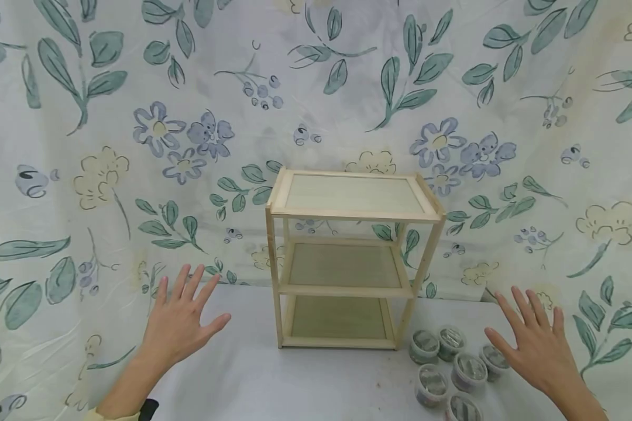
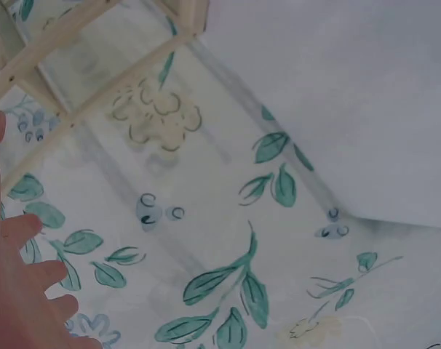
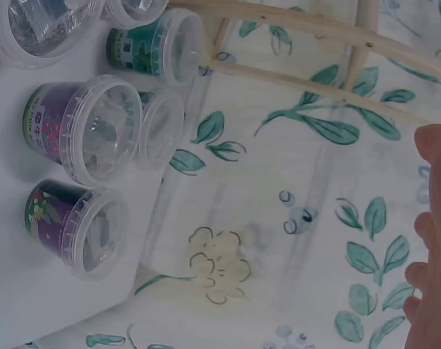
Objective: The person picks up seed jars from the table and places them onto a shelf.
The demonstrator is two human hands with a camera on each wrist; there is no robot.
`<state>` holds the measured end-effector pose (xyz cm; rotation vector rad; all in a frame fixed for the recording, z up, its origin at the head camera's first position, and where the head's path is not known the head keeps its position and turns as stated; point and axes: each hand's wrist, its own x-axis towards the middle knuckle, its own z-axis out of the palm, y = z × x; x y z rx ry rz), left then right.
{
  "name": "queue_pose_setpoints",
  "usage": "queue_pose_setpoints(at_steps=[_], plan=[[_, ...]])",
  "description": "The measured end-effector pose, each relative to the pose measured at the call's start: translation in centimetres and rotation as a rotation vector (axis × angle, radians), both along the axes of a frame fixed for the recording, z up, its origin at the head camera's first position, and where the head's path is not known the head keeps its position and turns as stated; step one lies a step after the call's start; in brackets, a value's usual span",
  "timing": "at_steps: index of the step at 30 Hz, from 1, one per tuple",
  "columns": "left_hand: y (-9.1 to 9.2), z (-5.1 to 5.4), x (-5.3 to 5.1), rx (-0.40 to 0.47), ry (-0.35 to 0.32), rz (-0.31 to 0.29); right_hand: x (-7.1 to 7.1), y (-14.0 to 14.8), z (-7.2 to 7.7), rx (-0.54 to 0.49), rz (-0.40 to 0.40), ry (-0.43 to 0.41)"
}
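Both hands hold nothing, raised with fingers spread. My left hand [image 1: 181, 318] is left of a small wooden three-tier shelf [image 1: 342, 291], apart from it. Over on the right, my right hand [image 1: 539, 345] hovers beside a group of several lidded plastic tubs [image 1: 469, 372]. The right wrist view shows tubs with purple labels [image 3: 49, 131] and a green one [image 3: 137, 49], all with clear lids. In the left wrist view, part of the left hand [image 2: 24, 291] shows at the left edge, with the shelf frame [image 2: 97, 94] above it.
A white tabletop [image 1: 274, 386] carries the shelf and the tubs. Behind it hangs a white cloth [image 1: 316, 134] printed with green leaves and flowers, close behind the shelf. A dark band [image 1: 148, 409] sits at the left wrist.
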<state>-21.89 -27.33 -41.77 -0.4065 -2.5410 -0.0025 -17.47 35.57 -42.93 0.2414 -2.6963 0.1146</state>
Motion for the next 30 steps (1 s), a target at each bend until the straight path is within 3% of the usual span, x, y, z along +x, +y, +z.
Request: queue_pose_setpoints(at_steps=[9,19,30], plan=[[0.3,0.3,-0.1,0.006,0.033,-0.027,0.0,-0.1,0.2,0.002,0.000,0.019],[1.1,1.2,-0.3,0.049,0.006,-0.036,0.1,0.0,0.5,-0.006,-0.002,0.025],[2.5,2.8,-0.5,0.244,-0.041,-0.085,0.2,0.1,0.4,-0.023,0.004,0.019]])
